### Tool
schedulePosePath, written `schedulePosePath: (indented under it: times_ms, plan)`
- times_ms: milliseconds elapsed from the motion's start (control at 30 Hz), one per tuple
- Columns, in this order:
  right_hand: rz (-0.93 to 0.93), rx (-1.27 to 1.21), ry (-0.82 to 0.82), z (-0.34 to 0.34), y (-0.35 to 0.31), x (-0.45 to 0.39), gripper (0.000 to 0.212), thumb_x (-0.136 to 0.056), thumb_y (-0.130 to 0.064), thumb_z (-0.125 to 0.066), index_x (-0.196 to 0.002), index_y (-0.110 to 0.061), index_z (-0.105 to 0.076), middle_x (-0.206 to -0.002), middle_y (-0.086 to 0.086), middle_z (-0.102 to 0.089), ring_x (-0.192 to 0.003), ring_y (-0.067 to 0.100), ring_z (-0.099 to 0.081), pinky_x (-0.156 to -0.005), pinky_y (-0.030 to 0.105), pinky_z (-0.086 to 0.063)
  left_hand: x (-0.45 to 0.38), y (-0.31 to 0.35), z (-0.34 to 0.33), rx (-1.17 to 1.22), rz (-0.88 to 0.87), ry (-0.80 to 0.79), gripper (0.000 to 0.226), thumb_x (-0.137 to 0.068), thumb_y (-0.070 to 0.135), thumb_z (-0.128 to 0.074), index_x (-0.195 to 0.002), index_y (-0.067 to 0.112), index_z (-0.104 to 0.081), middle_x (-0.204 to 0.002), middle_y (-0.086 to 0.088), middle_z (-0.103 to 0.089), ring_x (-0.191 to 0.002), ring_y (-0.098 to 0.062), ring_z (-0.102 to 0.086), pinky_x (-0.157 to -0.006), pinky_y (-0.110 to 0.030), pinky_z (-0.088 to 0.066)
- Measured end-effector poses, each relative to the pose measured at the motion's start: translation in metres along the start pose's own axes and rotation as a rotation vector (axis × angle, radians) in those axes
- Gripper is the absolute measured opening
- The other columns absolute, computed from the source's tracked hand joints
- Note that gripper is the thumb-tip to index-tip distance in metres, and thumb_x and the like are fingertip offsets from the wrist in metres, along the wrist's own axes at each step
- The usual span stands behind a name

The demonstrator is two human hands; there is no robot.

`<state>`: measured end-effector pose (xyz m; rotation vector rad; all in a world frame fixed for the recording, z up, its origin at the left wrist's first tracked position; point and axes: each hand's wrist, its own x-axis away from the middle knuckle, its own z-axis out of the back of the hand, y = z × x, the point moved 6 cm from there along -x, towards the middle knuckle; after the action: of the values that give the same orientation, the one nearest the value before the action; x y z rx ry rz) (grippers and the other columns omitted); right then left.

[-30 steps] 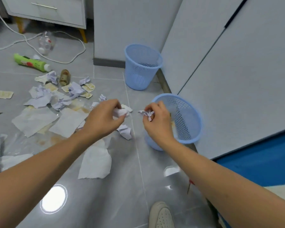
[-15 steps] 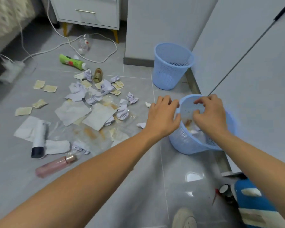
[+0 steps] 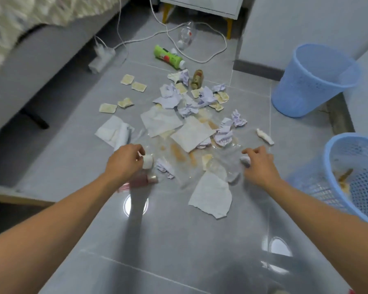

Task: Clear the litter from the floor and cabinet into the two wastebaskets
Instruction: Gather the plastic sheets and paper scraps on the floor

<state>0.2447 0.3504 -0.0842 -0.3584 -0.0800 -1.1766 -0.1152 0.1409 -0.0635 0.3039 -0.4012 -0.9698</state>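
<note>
Litter covers the grey floor: crumpled lilac paper, white tissue sheets, tan wrappers and a torn white sheet. My left hand curls its fingers on a small white paper roll, right above a pink bottle lying on the floor. My right hand pinches a small white paper wad at floor level. The near blue wastebasket stands at the right edge with stained litter inside. The far blue wastebasket stands by the wall.
A green bottle, a clear bottle, a small brown bottle and a white twisted scrap lie on the floor. A white cable and power strip trail near the grey bed frame. A cabinet stands at the back.
Both hands have left the near wastebasket's rim and moved left and down to the litter pile. The left now holds a white roll, the right a white wad. The view swung left.
</note>
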Motion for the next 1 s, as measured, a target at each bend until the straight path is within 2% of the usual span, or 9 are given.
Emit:
schedulePosePath:
  times_ms: [100,167,267,367,467,600,667,800,1000]
  plan:
    - [-0.090,0.049,-0.088,-0.020,0.026,-0.015,0.063,-0.083,-0.016,-0.067,-0.142,-0.029,-0.048,-0.135,0.014,-0.040,-0.118,0.047,-0.047,-0.103,0.049,-0.045,0.000,-0.034,-0.008,-0.050,0.055,-0.052,0.028,-0.087,0.017,-0.059,-0.112,0.026,-0.069,-0.108,0.002,-0.065,-0.104,-0.026,-0.063,-0.079,-0.038,-0.052]
    - [-0.077,0.068,-0.154,-0.032,0.033,-0.019,0.068,-0.080,-0.021,-0.073,-0.144,-0.029,-0.049,-0.133,0.016,-0.043,-0.116,0.047,-0.052,-0.105,0.049,-0.046,-0.003,-0.040,-0.016,-0.095,0.070,-0.109,0.036,-0.085,0.026,-0.066,-0.121,0.029,-0.065,-0.120,0.001,-0.059,-0.112,-0.026,-0.058,-0.082,-0.039,-0.051]
    - [-0.033,0.086,-0.102,-0.038,0.036,-0.017,0.055,-0.083,-0.019,-0.075,-0.134,-0.026,-0.057,-0.125,0.014,-0.048,-0.109,0.046,-0.051,-0.096,0.051,-0.050,-0.012,-0.031,-0.028,-0.165,0.036,-0.155,0.048,-0.083,0.039,-0.071,-0.129,0.034,-0.058,-0.127,0.004,-0.052,-0.119,-0.023,-0.053,-0.084,-0.039,-0.049]
    - [0.040,0.090,-0.004,-0.039,0.039,-0.016,0.037,-0.081,-0.016,-0.075,-0.117,-0.021,-0.067,-0.109,0.013,-0.053,-0.097,0.044,-0.055,-0.084,0.049,-0.053,-0.019,-0.016,-0.041,-0.224,-0.026,-0.175,0.046,-0.086,0.042,-0.067,-0.130,0.035,-0.055,-0.121,0.003,-0.049,-0.117,-0.021,-0.051,-0.083,-0.041,-0.052]
    - [0.072,0.063,0.031,-0.033,0.040,-0.014,0.028,-0.079,-0.016,-0.079,-0.106,-0.019,-0.070,-0.100,0.010,-0.052,-0.089,0.043,-0.058,-0.076,0.044,-0.052,-0.028,-0.008,-0.050,-0.252,-0.031,-0.181,0.037,-0.088,0.037,-0.066,-0.123,0.031,-0.058,-0.117,-0.003,-0.047,-0.108,-0.026,-0.054,-0.081,-0.043,-0.053]
    - [0.088,0.000,0.118,-0.013,0.028,-0.003,0.021,-0.080,-0.014,-0.079,-0.100,-0.015,-0.072,-0.099,0.010,-0.054,-0.088,0.040,-0.057,-0.069,0.034,-0.039,-0.036,-0.006,-0.049,-0.189,-0.029,-0.152,0.011,-0.089,0.014,-0.064,-0.098,0.018,-0.066,-0.104,-0.004,-0.053,-0.097,-0.028,-0.059,-0.079,-0.041,-0.050]
    - [0.104,-0.030,0.137,0.002,0.018,0.003,0.016,-0.083,-0.017,-0.077,-0.098,-0.015,-0.073,-0.096,0.006,-0.052,-0.086,0.036,-0.058,-0.067,0.033,-0.038,-0.038,-0.007,-0.040,-0.155,-0.029,-0.103,0.011,-0.087,0.006,-0.064,-0.090,0.016,-0.067,-0.098,-0.004,-0.056,-0.094,-0.027,-0.060,-0.074,-0.038,-0.047]
    - [0.100,-0.096,0.196,0.033,-0.001,0.016,0.012,-0.090,-0.026,-0.072,-0.097,-0.016,-0.075,-0.093,0.005,-0.054,-0.084,0.030,-0.060,-0.069,0.037,-0.045,-0.035,0.000,-0.003,-0.089,-0.039,-0.059,0.018,-0.084,0.008,-0.070,-0.072,0.020,-0.063,-0.082,-0.002,-0.062,-0.080,-0.028,-0.063,-0.066,-0.035,-0.046]
    - [0.156,-0.179,0.260,0.078,-0.024,0.045,0.016,-0.090,-0.032,-0.075,-0.101,-0.021,-0.079,-0.094,0.005,-0.063,-0.087,0.027,-0.064,-0.075,0.037,-0.049,-0.012,0.074,0.055,0.020,-0.252,0.100,0.009,-0.086,0.014,-0.076,-0.079,0.014,-0.069,-0.081,0.001,-0.058,-0.080,-0.025,-0.057,-0.068,-0.038,-0.044]
